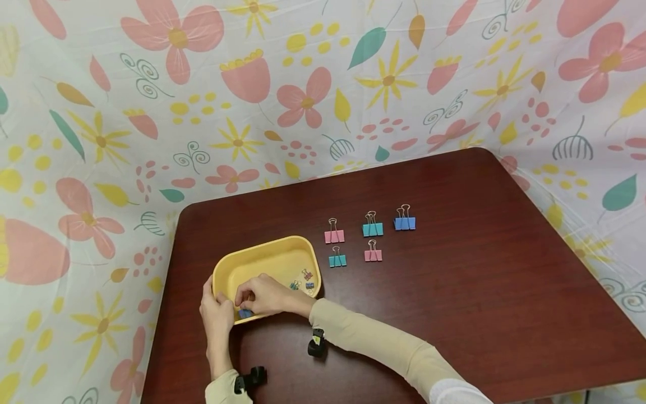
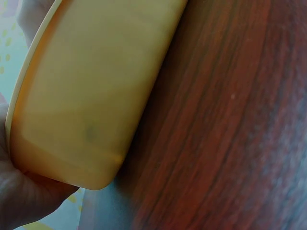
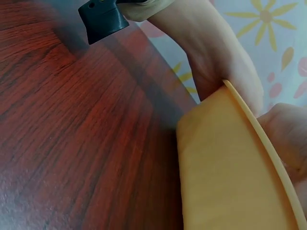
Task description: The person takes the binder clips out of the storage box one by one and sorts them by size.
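A yellow plastic tray (image 1: 267, 255) sits at the left part of the table. My left hand (image 1: 217, 311) grips its left end, with the thumb by the rim; the left wrist view shows the tray's outer wall (image 2: 91, 96) against that hand. Inside, my right hand (image 1: 262, 294) reaches over the near rim with bent fingers. A blue binder clip (image 1: 245, 313) shows right below those fingers, partly covered; I cannot tell whether they pinch it. Several small binder clips (image 1: 308, 275) lie in the tray's right end. In the right wrist view, the tray wall hides the right fingertips.
Right of the tray, binder clips stand in two rows: pink (image 1: 334, 236), teal (image 1: 373, 229) and blue (image 1: 405, 223) behind, a smaller teal (image 1: 337, 260) and a smaller pink (image 1: 373, 255) in front. A flowered cloth (image 1: 303, 134) hangs behind the brown table (image 1: 479, 269).
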A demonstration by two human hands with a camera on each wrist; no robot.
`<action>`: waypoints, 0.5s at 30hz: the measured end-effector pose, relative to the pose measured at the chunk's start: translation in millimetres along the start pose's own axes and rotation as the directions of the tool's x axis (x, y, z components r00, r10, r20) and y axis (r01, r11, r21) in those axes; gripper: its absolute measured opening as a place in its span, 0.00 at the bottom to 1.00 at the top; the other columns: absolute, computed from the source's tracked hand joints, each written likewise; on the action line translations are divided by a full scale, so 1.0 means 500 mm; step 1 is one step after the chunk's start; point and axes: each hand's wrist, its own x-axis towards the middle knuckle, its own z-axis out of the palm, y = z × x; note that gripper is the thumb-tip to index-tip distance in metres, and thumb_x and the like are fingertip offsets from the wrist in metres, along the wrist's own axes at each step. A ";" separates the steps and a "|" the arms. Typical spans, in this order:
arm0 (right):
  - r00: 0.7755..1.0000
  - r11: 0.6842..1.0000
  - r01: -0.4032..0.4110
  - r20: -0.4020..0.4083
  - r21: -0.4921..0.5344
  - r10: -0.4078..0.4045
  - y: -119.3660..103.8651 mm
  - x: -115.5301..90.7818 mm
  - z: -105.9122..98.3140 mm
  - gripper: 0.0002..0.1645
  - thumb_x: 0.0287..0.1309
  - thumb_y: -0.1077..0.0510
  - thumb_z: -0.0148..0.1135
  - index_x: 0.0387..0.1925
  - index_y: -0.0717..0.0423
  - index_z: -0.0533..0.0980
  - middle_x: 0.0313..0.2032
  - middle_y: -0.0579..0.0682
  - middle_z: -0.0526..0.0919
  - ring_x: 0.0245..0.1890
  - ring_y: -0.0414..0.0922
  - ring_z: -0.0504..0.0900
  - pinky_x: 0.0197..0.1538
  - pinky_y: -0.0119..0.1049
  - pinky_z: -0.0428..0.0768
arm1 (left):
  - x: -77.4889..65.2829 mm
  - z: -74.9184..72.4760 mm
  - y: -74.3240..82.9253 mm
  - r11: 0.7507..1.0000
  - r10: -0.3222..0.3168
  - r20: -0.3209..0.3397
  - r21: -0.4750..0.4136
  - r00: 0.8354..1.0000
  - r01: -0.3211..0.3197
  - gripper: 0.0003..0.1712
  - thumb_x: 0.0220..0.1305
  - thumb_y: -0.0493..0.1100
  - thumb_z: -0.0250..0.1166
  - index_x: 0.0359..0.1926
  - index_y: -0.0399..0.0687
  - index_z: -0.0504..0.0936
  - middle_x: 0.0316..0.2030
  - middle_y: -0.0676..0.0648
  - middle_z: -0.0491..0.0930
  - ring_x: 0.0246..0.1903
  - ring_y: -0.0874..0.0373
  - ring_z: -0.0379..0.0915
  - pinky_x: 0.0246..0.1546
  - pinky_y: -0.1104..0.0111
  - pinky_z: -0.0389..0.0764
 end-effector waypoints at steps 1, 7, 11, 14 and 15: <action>1.000 1.000 0.000 -0.011 0.010 0.000 0.001 -0.002 -0.003 0.04 0.50 0.58 0.63 0.29 0.45 0.81 0.26 0.34 0.82 0.25 0.22 0.72 0.32 0.14 0.68 | 0.000 0.000 0.000 1.000 0.006 -0.001 0.002 1.000 -0.006 0.30 0.64 0.32 0.40 0.67 0.48 0.58 0.58 0.33 0.68 0.45 0.44 0.68 0.44 0.54 0.69; 0.997 0.994 -0.021 -0.070 0.105 0.029 0.012 -0.016 -0.029 0.04 0.51 0.60 0.62 0.29 0.48 0.77 0.25 0.36 0.81 0.25 0.22 0.75 0.32 0.15 0.71 | 0.003 0.003 -0.001 1.000 0.019 -0.016 0.007 1.000 -0.019 0.29 0.63 0.32 0.40 0.67 0.47 0.59 0.56 0.33 0.70 0.43 0.44 0.69 0.41 0.55 0.69; 0.990 0.992 -0.054 -0.124 0.116 0.068 0.020 -0.023 -0.053 0.06 0.51 0.59 0.63 0.29 0.47 0.73 0.24 0.35 0.81 0.25 0.23 0.75 0.32 0.16 0.72 | 0.005 0.003 -0.001 1.000 0.027 -0.037 0.007 0.999 -0.026 0.29 0.63 0.32 0.41 0.66 0.46 0.61 0.55 0.33 0.70 0.44 0.43 0.69 0.44 0.53 0.69; 0.984 0.989 -0.073 -0.151 0.132 0.093 0.022 -0.027 -0.073 0.07 0.51 0.58 0.63 0.30 0.48 0.72 0.24 0.35 0.82 0.25 0.23 0.75 0.32 0.17 0.72 | 0.005 0.004 -0.001 1.000 0.025 -0.041 -0.002 0.999 -0.025 0.29 0.63 0.31 0.41 0.66 0.46 0.61 0.56 0.33 0.70 0.46 0.43 0.68 0.45 0.52 0.69; 0.983 0.986 -0.077 -0.157 0.146 0.100 0.023 -0.029 -0.080 0.06 0.51 0.58 0.62 0.30 0.49 0.72 0.24 0.36 0.82 0.25 0.24 0.76 0.32 0.18 0.73 | 0.005 0.004 -0.001 1.000 0.022 -0.040 -0.002 0.999 -0.022 0.29 0.63 0.32 0.41 0.66 0.46 0.61 0.56 0.34 0.70 0.46 0.44 0.68 0.45 0.52 0.69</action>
